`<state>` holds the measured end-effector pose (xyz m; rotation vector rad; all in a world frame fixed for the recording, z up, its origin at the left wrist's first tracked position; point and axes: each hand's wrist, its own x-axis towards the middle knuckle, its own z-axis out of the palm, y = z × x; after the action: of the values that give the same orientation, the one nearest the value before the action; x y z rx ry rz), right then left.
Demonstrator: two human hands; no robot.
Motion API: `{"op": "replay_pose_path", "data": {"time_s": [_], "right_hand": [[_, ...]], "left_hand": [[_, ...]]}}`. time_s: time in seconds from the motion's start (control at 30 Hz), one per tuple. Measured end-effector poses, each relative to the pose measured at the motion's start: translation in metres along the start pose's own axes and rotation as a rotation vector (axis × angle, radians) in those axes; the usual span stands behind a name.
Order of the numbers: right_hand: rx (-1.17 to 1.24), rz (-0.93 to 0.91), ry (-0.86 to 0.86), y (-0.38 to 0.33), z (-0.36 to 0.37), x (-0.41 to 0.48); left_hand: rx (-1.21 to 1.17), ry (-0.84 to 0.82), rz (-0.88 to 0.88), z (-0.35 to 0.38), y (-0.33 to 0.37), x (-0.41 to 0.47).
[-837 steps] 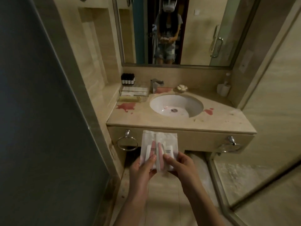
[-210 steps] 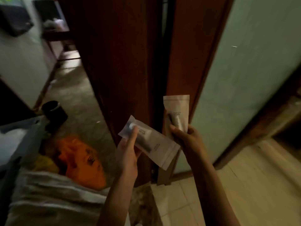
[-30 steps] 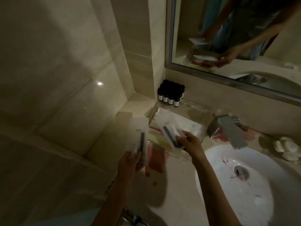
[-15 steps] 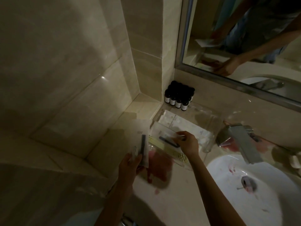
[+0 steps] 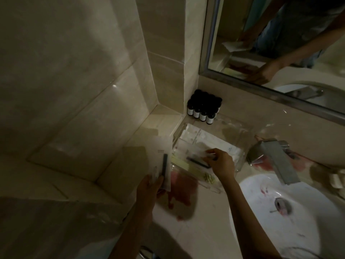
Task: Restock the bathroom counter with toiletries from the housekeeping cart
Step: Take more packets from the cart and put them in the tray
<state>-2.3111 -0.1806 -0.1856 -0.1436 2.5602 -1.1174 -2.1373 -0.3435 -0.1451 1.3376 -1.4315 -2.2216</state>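
Observation:
My left hand [image 5: 149, 189] holds a white toiletry packet [image 5: 161, 161] with a dark stick inside, upright above the counter's left part. My right hand [image 5: 222, 165] pinches a second packet [image 5: 197, 159] with a dark item and lays it flat over the clear tray [image 5: 240, 135]. The tray holds several white sachets [image 5: 197, 137] and a yellowish packet [image 5: 183, 163]. Behind the tray, in the corner, stands a cluster of small dark bottles [image 5: 203, 109].
The beige counter [image 5: 196, 236] carries a red stain [image 5: 179, 191] by the tray. A white basin [image 5: 298, 221] lies at the right, under a metal faucet [image 5: 276, 159]. A mirror [image 5: 280, 43] hangs above. Tiled wall and ledge [image 5: 74, 109] close off the left.
My right hand has lowered its packet flatter onto the tray's contents. My left hand keeps its packet upright, almost unmoved. The camera has drifted a little.

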Motion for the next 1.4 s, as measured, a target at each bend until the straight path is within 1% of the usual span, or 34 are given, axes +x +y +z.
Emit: {"op": "replay_pose_path", "data": {"time_s": [0.23, 0.4, 0.53, 0.67, 0.8, 0.87, 1.0, 1.1, 1.17, 1.23, 1.33, 1.4], "right_hand": [[-0.106, -0.004, 0.050, 0.030, -0.024, -0.015], [-0.211, -0.092, 0.084, 0.050, -0.033, -0.024], [-0.279, -0.277, 0.191, 0.062, -0.028, -0.025], [-0.310, -0.339, 0.316, 0.073, -0.018, -0.031], [-0.325, -0.433, 0.443, 0.068, -0.008, -0.044], [-0.341, -0.515, 0.411, 0.063, -0.002, -0.045], [-0.361, -0.654, 0.224, 0.053, 0.008, -0.032], [-0.364, -0.688, 0.097, 0.050, 0.008, -0.018], [-0.341, -0.694, 0.050, 0.049, 0.004, -0.015], [-0.313, -0.705, 0.001, 0.051, 0.003, -0.014], [-0.347, -0.784, -0.085, 0.062, 0.008, -0.009], [-0.324, -0.733, -0.145, 0.064, 0.010, -0.008]], "left_hand": [[0.063, -0.003, 0.006, 0.011, -0.007, 0.000], [0.092, -0.040, -0.008, 0.019, -0.012, 0.001], [0.153, -0.081, 0.041, 0.023, -0.016, 0.001], [0.225, -0.115, 0.083, 0.026, -0.019, -0.002], [0.317, -0.206, 0.034, 0.028, -0.016, -0.010], [0.348, -0.223, 0.034, 0.029, -0.015, -0.010], [0.354, -0.241, 0.016, 0.030, -0.015, -0.009], [0.282, -0.166, 0.068, 0.032, -0.018, -0.007], [0.260, -0.121, 0.103, 0.032, -0.019, -0.004], [0.261, -0.126, 0.122, 0.033, -0.018, -0.004], [0.248, -0.129, 0.115, 0.030, -0.021, -0.003], [0.248, -0.148, 0.096, 0.029, -0.022, -0.002]]}}
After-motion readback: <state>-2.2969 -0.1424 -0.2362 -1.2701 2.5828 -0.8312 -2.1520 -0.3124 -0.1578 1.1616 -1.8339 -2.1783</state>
